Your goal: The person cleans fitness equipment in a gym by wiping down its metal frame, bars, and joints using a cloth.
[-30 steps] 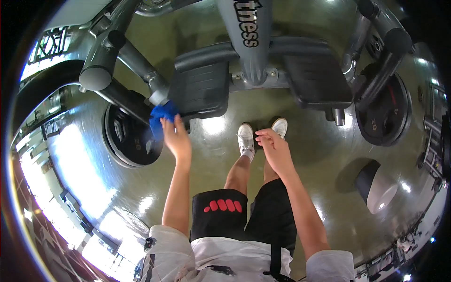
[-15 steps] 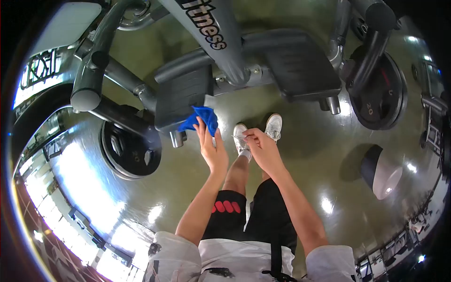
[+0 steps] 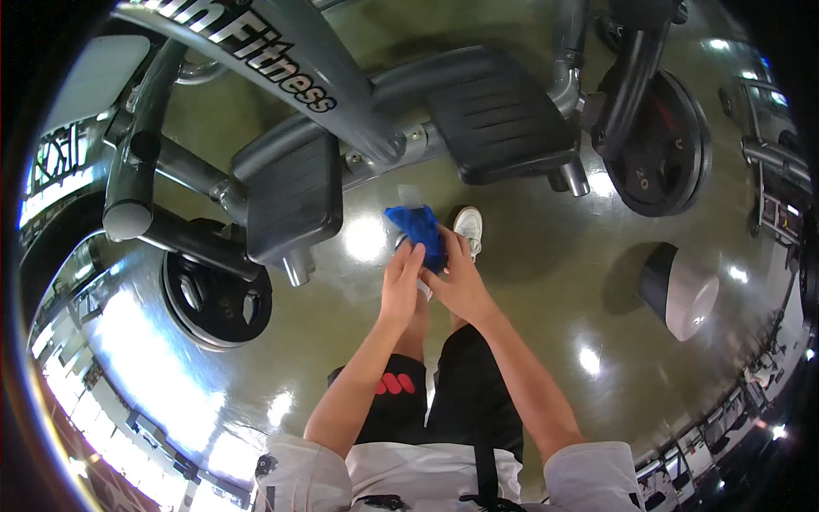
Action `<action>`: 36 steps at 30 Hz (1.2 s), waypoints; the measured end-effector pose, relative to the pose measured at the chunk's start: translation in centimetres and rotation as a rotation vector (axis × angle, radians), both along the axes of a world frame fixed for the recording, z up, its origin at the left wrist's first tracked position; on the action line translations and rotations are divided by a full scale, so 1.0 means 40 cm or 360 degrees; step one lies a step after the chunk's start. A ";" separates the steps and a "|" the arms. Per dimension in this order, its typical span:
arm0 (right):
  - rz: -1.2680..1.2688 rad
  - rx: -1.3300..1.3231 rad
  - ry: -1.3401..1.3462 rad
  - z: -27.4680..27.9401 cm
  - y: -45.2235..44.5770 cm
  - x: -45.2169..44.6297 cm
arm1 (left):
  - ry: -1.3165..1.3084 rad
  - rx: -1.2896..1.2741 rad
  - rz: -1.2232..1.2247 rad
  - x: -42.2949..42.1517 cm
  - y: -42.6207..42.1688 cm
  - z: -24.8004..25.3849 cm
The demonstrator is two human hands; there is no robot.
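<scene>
A crumpled blue cloth is held between my two hands, above the floor in front of my legs. My left hand grips its lower left side, with the fingers bent against it. On the other side, my right hand has its fingers round the cloth's right and lower edge. A small pale, see-through piece shows just above the cloth; what it is I cannot tell.
A grey exercise machine spans the top, with a left footplate and a right footplate. Weight plates hang at left and right. A grey-and-black rounded object is on the floor at right.
My left hand has brought the blue cloth away from the machine to the right, and my right hand has closed on it too. The view has turned, shifting the machine leftward.
</scene>
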State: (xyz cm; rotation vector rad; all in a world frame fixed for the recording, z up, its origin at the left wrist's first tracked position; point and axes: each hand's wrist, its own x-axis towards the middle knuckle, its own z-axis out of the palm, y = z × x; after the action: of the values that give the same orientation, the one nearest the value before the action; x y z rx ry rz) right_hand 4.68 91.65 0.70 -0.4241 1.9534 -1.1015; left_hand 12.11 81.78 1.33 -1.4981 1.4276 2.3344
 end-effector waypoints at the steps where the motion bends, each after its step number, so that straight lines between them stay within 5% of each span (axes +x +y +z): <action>1: -0.0141 -0.0114 0.0075 -0.023 0.007 0.002 | 0.0025 0.0230 0.0029 -0.010 0.006 0.016; 5: -0.0686 -0.0354 -0.0084 0.014 0.034 -0.074 | 0.0160 0.0007 -0.0031 -0.058 0.045 0.029; 6: -0.0813 -0.0369 -0.0043 0.029 0.045 -0.107 | 0.0313 -0.0295 -0.0291 -0.089 0.036 0.070; 7: -0.0958 -0.0279 0.0087 0.041 0.054 -0.144 | 0.0466 -0.0600 -0.0550 -0.110 0.030 0.096; 10: -0.1241 -0.0372 0.0565 0.075 0.076 -0.259 | 0.0407 -0.0717 -0.0480 -0.125 0.035 0.111; 14: -0.1054 -0.0083 0.1107 0.049 0.082 -0.388 | 0.0360 -0.0179 -0.0229 -0.101 0.054 0.065; 17: -0.0557 0.0356 0.1468 -0.021 0.055 -0.397 | 0.0350 -0.0156 -0.0235 -0.086 0.066 0.056; 27: -0.0690 0.0106 0.1183 -0.026 -0.055 -0.182 | -0.0006 -0.0078 -0.0022 -0.055 0.053 0.038; 30: -0.0441 -0.0113 0.0896 -0.030 -0.055 -0.141 | -0.0001 -0.0098 0.0020 -0.045 0.051 0.027; 32: -0.0100 -0.0290 0.0177 -0.050 -0.049 -0.109 | -0.0101 -0.0126 0.0157 -0.042 0.056 0.022; 36: -0.0177 -0.0261 0.0358 -0.016 -0.024 -0.094 | -0.0104 -0.0100 0.0171 -0.031 0.046 0.012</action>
State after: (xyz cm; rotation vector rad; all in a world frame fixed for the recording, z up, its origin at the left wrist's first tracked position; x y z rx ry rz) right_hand 0.92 90.69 0.07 -0.5530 2.1100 -1.3405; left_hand 10.88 83.62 1.83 -1.6922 1.4528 2.2952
